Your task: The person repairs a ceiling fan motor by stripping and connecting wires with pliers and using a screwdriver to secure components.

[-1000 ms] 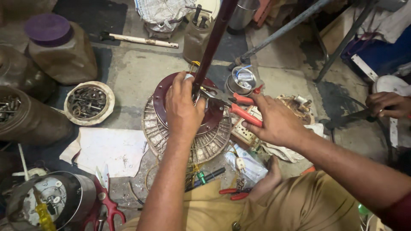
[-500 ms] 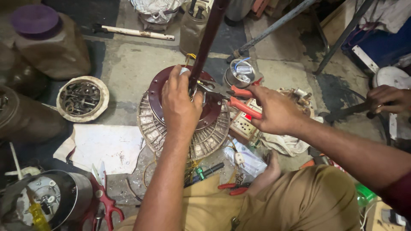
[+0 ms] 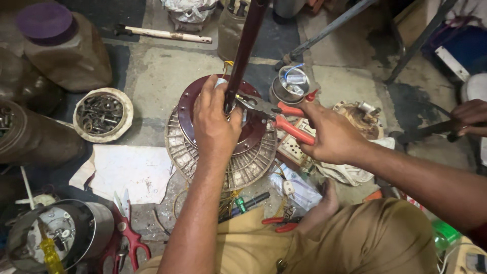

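— Where was the motor housing (image 3: 223, 152)?

— On the floor (image 3: 167, 71), right under the left hand (image 3: 215, 124), which was curled around the base of the dark rod (image 3: 243, 50) standing up from its maroon cover.

— And the right hand (image 3: 332, 134)?

— Clenched on the red-handled pliers (image 3: 276, 114), just right of the rod, their jaws reaching in to its base beside the left hand's fingers.

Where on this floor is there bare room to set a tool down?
Bare concrete lies between the bowl of screws, the wooden-handled tool and the fan motor; another patch lies right of the small tin. The white sheet is unoccupied. Crowded: around the right hand with pliers, and the near-left corner by the scissors.
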